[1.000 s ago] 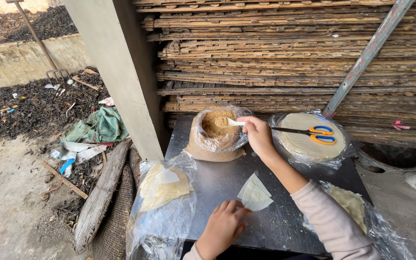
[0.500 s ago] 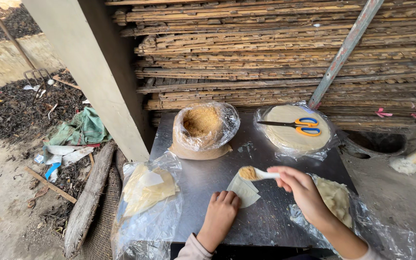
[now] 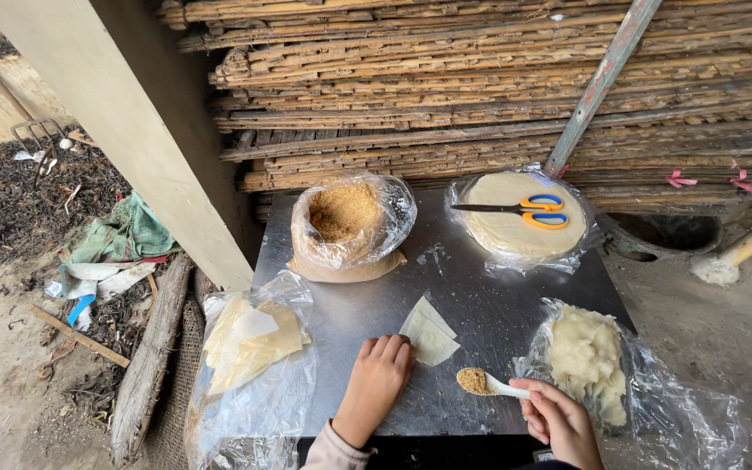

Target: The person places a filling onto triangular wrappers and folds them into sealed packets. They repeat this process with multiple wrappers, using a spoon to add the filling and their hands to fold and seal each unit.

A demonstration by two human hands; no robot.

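My left hand (image 3: 378, 377) lies flat on the metal table (image 3: 480, 287), its fingertips touching the edge of a pale triangular dough sheet (image 3: 431, 333). My right hand (image 3: 557, 419) holds a white spoon (image 3: 486, 383) heaped with brown crumbly filling, just right of the sheet at the table's near edge. At the back left stands a plastic-lined bowl of the same brown filling (image 3: 345, 218). A round stack of flat dough in plastic (image 3: 515, 228) sits back right, with orange-handled scissors (image 3: 524, 209) lying on it.
A plastic bag of cut triangular sheets (image 3: 250, 344) hangs over the table's left edge. A bag of white dough lumps (image 3: 589, 357) sits at the right. Stacked bamboo slats (image 3: 480, 78) form the wall behind. A slanted concrete post (image 3: 124, 122) stands left, with litter and a log on the ground.
My right hand carried the spoonful of filling from the bowl back toward me, down to the table's near edge. My left hand slid up to the dough sheet.
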